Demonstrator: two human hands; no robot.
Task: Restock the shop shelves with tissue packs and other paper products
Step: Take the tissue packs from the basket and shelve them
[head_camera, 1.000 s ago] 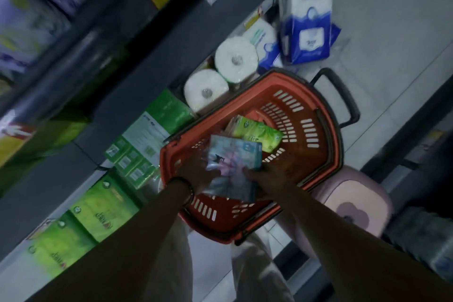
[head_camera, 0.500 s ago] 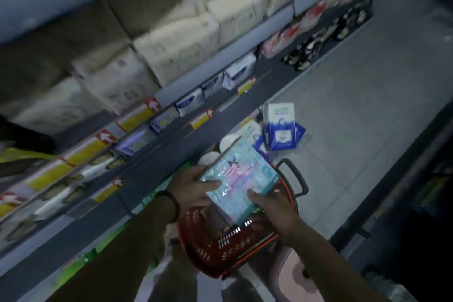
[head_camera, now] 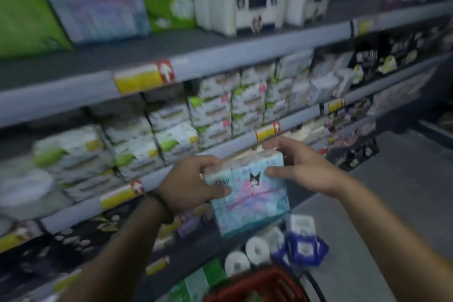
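1 blue tissue pack [head_camera: 247,193], 2 hands. Pack was held up in front of shelves [head_camera: 220,56], 1 red basket [head_camera: 257,284] below. L hand [head_camera: 188,184] fingers curled round left edge, thumb on front. R hand [head_camera: 301,171] gripped top-right corner, fingers over top.

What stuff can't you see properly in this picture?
Head view, all motion-blurred:
- Blue tissue pack: writing unreadable; left hand and right hand cover its upper corners.
- Price tags: numbers smeared.
- Red basket: cut off by bottom edge, contents unseen.
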